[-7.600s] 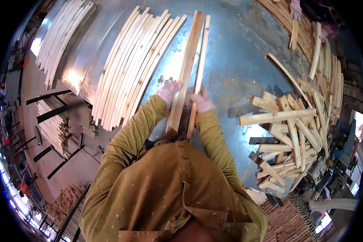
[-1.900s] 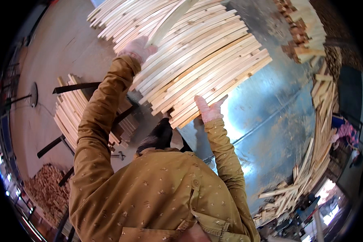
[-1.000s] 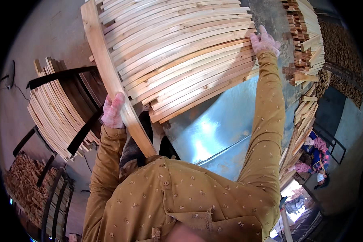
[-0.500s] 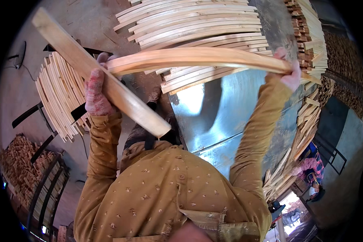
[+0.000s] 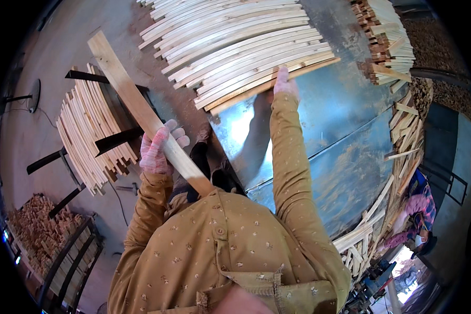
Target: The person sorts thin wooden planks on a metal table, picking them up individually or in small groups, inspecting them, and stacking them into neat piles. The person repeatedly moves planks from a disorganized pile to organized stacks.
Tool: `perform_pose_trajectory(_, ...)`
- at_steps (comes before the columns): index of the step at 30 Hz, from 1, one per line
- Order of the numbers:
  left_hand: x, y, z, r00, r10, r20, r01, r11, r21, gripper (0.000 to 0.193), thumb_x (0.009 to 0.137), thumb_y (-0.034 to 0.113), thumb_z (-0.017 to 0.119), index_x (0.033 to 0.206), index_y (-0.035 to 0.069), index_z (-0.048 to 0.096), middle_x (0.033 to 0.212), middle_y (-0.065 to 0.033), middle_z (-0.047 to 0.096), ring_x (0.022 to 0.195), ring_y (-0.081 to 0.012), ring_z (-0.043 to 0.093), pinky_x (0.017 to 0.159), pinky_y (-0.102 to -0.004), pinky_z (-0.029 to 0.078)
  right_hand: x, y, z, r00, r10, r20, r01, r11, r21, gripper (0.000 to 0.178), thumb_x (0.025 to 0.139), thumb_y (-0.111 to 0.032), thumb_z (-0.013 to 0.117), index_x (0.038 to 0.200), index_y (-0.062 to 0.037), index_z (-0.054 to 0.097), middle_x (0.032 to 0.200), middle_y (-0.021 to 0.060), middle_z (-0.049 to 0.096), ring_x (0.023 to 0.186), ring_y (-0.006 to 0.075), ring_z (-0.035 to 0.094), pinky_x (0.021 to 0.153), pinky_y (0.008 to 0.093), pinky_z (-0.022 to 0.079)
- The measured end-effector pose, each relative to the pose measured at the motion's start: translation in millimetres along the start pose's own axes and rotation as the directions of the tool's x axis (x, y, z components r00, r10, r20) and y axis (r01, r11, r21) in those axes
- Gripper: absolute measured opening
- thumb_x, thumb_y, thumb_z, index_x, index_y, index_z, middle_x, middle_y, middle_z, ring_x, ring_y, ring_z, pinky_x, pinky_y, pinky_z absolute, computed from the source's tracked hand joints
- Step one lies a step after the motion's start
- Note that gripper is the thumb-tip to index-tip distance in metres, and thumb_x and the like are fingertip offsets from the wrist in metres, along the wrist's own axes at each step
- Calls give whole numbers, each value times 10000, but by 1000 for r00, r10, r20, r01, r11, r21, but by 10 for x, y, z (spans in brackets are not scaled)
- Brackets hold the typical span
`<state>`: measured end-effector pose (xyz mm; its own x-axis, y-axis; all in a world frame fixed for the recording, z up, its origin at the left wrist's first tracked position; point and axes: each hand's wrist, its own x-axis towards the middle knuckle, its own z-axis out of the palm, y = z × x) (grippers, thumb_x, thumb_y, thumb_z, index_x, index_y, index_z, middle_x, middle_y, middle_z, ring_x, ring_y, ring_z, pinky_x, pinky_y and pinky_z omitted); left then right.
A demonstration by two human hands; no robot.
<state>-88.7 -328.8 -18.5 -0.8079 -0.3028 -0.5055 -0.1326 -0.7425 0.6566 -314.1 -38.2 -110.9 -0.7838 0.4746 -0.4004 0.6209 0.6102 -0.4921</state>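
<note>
A flat, pale wooden strip (image 5: 124, 86) slants through my gloved left hand (image 5: 161, 149), which is closed around it below the middle. Its lower end comes close to my shirt front. Several long wooden strips (image 5: 246, 51) lie side by side on the metal table (image 5: 335, 167), slightly staggered at their ends. Along the near edge of that row rests a browner strip (image 5: 315, 68). My gloved right hand (image 5: 286, 85) has its fingers closed over this strip near its middle, partly hiding it.
At left, a black metal rack (image 5: 118, 140) bears more strips (image 5: 86, 133); a bin of short offcuts (image 5: 44, 222) stands below. Stacked wood (image 5: 384, 44) and loose scraps (image 5: 403, 125) line the table's right side. A co-worker (image 5: 421, 204) is at the lower right.
My right hand has moved left and away from me, bringing the second strip down against the row on the table. My left hand keeps its strip, now lower and nearer my body.
</note>
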Motion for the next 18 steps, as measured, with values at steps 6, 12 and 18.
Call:
perform_pose_trajectory(6,-25,-1,-16,998,-49,-34,50,998,29,313,961,137,601,1248,21,555,1189,-226,643,894,-314,710,741,-439,628,31,200,252,997,-73,-24,76,930,358,606,864,-539,684,1102,12,600,934,173,683,698,263,712,592,383,591)
perform_pose_trajectory(12,91,46,44,999,-15,48,17,999,-45,287,960,121,602,1219,0,577,1156,-199,662,914,-290,704,743,-429,630,-23,521,69,994,-53,100,-43,645,763,412,858,-304,737,1079,9,587,953,113,654,767,211,661,626,350,589)
perform_pose_trajectory(18,222,152,533,966,93,240,-119,988,97,430,955,118,611,1356,18,496,1140,-189,662,752,-176,635,645,-323,550,-370,871,-518,998,-23,-56,61,309,949,371,803,-144,702,1126,-23,565,946,65,623,829,195,616,774,350,542)
